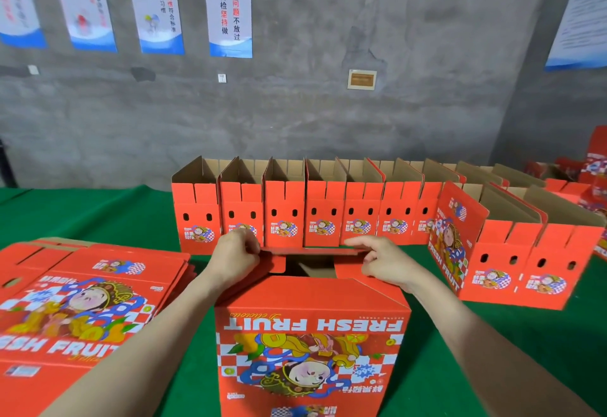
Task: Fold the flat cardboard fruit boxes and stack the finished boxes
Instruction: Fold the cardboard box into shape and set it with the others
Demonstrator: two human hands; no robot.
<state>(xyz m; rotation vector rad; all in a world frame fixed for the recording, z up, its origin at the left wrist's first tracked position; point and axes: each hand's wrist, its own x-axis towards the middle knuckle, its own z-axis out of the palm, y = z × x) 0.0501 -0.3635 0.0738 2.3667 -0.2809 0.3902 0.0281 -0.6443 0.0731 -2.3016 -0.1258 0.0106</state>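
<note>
box (312, 334): red printed carton, standing upright at the middle of the near edge of the surface (98, 213). its "fresh fruit" print and cartoon figure face the camera upside down. the top is partly open, with dark space showing inside.
flap (312, 250): long red flap on the far side of the box top, held about level over the opening.
side flaps: a short one on the left (276, 264) and one on the right (348, 270), both turned inward below the long flap.
left hand (235, 259): closed on the left end of the flap, fingers curled over its edge, forearm reaching in from the near left.
right hand (377, 259): pinches the right end of the flap, fingers laid on top, thumb tucked under, forearm coming from the near right.
flats (82, 301): pile of unfolded cartons lying flat at the left edge, printed side up, just beside the left forearm.
row (285, 219): finished boxes standing side by side along the far edge, from the middle to the right, tops open and brown insides showing, touching each other.
near group (525, 269): more finished boxes at the right edge, closer than the row, one tall printed panel tilted up at their left end.
surface: covered in green cloth.
wall (328, 104): grey concrete behind the surface, with posters (228, 6) hung along its top.
</note>
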